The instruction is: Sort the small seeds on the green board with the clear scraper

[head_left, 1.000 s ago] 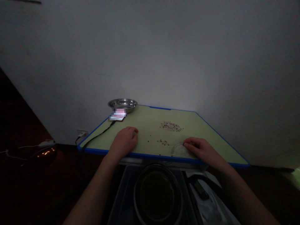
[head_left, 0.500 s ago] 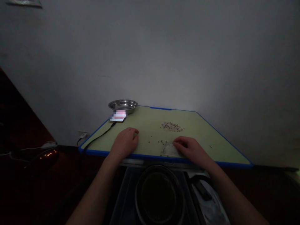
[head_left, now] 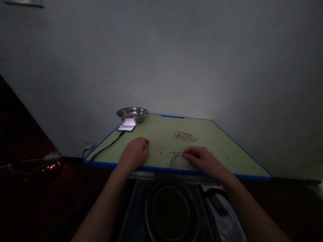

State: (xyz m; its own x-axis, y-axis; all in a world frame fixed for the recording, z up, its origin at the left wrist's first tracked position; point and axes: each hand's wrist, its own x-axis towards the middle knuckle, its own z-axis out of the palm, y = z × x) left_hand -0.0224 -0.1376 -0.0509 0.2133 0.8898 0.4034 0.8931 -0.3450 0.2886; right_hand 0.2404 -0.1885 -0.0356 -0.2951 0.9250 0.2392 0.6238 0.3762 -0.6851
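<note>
My left hand (head_left: pixel 135 153) rests on the table near its front edge, loosely curved, with a gap between thumb and forefinger. Nothing shows in it. My right hand (head_left: pixel 203 159) pinches the rim of a clear, round-edged plastic piece (head_left: pixel 178 162), perhaps a lid, at the front edge. Several small dark bits (head_left: pixel 174 153) lie just beyond that piece, and a few more sit to the left. Farther back is a spread-out heap of small dark and pale grains (head_left: pixel 185 136), untouched by either hand.
The pale green table (head_left: pixel 156 129) has a blue rim and stands against a wall. At its far left are a steel bowl (head_left: pixel 132 113) and a lit phone (head_left: pixel 127 125) with a black cable (head_left: pixel 108 148). A dark round vessel (head_left: pixel 171 208) stands below the front edge.
My right hand has moved left along the front edge with the clear plastic piece, closer to the small dark bits. A thin dark sliver shows on the right of the table. My left hand stays put.
</note>
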